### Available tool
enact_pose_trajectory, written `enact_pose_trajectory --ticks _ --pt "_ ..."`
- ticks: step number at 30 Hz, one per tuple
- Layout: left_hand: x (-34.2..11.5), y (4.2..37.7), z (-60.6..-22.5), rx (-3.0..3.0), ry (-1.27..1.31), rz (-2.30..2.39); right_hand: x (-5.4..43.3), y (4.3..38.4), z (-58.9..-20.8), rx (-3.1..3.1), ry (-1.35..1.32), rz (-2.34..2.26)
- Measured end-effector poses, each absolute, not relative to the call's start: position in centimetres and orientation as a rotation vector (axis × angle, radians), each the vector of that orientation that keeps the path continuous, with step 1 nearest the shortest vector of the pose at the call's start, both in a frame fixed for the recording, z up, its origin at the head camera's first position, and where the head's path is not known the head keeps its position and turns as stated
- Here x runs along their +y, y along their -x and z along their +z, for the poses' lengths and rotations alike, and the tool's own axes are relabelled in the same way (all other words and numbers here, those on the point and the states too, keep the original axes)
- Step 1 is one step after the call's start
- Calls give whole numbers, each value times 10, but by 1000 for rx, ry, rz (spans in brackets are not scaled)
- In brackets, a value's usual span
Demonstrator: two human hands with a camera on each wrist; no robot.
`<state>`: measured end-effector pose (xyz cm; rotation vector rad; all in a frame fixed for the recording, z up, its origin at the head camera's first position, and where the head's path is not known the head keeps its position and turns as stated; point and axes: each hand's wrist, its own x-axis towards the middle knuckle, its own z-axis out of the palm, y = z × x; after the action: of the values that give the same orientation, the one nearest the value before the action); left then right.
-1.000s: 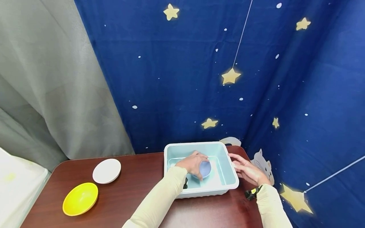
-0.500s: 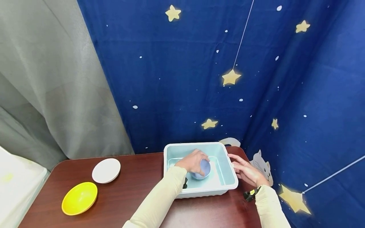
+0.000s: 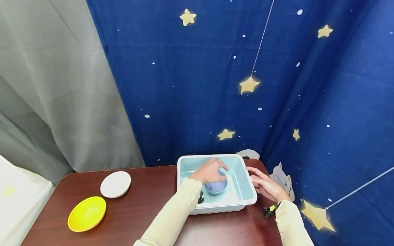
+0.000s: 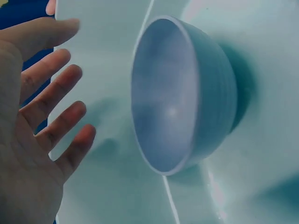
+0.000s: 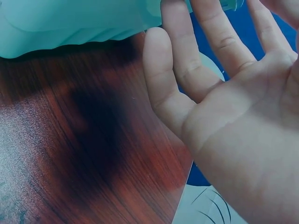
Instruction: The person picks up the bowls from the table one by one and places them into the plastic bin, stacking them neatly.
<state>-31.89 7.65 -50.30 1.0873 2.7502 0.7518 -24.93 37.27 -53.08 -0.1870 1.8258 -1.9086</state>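
Blue bowl (image 3: 218,187) upright in tub (image 3: 227,207), untouched by left hand (image 3: 207,172).
At right rim, right hand (image 3: 267,185) with extended fingers, seemingly touching without clamping, probably to steady tub. Over blue bowl, left hand, spread, apart from it, likely to avoid tipping. Off left, yellow bowl (image 3: 87,214), then white bowl (image 3: 115,184), perhaps set aside for room. Beyond, starry blue curtain (image 3: 197,68).

Walls of the tub (image 3: 227,205) bar side entry; the way in is from above. There the left grip (image 3: 209,172) stands in part of the opening, a gap from the blue bowl (image 3: 216,188); right of that, room. The right grip (image 3: 267,186) crowds the right wall. Free surface (image 3: 147,198) runs leftward to the white bowl (image 3: 115,184)
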Motion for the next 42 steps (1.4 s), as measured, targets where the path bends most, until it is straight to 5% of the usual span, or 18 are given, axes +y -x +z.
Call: enact_pose_trajectory --ticks 18,42 --pt "64 310 -452 2890 -973 807 374 250 -526 1845 197 -1902" --pt "13 294 -430 2962 -865 1046 369 243 -531 1797 187 -1952"
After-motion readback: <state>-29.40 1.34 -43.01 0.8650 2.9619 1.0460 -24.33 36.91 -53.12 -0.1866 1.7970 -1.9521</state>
